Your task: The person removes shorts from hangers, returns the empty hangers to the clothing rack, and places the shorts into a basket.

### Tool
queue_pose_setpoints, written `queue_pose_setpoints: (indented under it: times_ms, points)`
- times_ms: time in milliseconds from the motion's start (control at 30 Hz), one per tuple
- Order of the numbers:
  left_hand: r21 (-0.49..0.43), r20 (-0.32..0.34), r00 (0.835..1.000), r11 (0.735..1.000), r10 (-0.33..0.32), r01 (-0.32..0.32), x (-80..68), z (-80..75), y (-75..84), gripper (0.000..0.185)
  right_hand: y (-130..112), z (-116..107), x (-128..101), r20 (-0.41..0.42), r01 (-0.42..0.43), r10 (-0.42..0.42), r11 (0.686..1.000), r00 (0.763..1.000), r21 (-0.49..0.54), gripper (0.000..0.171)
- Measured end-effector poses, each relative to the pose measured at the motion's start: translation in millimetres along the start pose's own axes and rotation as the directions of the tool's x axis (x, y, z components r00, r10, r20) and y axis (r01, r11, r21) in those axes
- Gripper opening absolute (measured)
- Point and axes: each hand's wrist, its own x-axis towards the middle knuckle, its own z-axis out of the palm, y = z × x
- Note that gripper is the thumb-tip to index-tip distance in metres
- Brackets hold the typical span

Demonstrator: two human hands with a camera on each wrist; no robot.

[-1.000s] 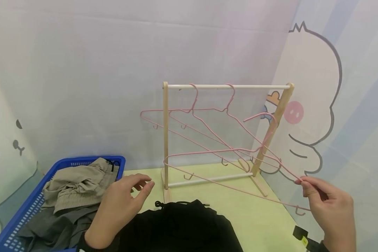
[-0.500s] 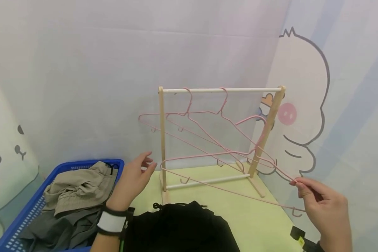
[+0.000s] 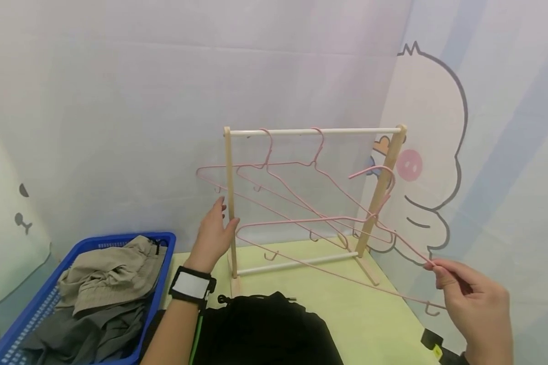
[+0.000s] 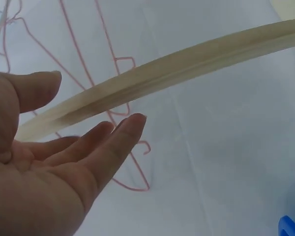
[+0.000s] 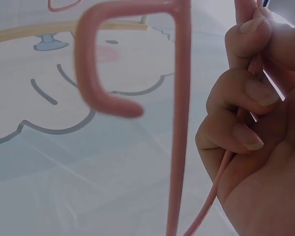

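Note:
My right hand [image 3: 477, 299] pinches one end of a pink wire clothes hanger [image 3: 301, 220], which is held out in front of the rack with its hook free of the rail. In the right wrist view, curled fingers [image 5: 236, 103] wrap the hanger's wire [image 5: 182, 98] beside a small bent hook. My left hand [image 3: 211, 238] is at the left wooden post [image 3: 230, 203] of the small clothes rack. Thumb and fingers stand spread on either side of the post [image 4: 177, 59] in the left wrist view; whether they touch it I cannot tell.
Two pink hangers [image 3: 319, 144] hang from the white rail [image 3: 292, 132]. A black garment with a drawstring [image 3: 274, 334] lies at the front on the yellow-green tabletop [image 3: 361, 309]. At left, a blue basket [image 3: 171, 253] holds beige and dark grey clothes.
My left hand has risen from above the black garment to the rack's left post. The right hand still holds the hanger in much the same place.

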Motion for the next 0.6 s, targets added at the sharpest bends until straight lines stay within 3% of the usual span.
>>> queue_pose_setpoints:
  times_ms: [167,400,600]
  points:
    - [-0.014,-0.028,1.000,1.000,0.000,-0.001,7.8,11.3,-4.2,0.079,-2.4,0.7,-2.0,-0.009,0.029,-0.029,1.000,1.000,0.011,0.012]
    - [-0.028,-0.062,0.998,1.000,0.000,-0.002,13.5,16.2,-5.4,0.050,-0.8,-1.7,-2.4,-0.010,0.024,-0.024,1.000,1.000,0.015,0.012]
    - [-0.020,-0.058,0.998,1.000,-0.011,0.010,16.4,18.5,-3.4,0.037,0.3,-3.8,-1.4,0.000,0.030,-0.030,0.999,1.000,-0.022,0.012]
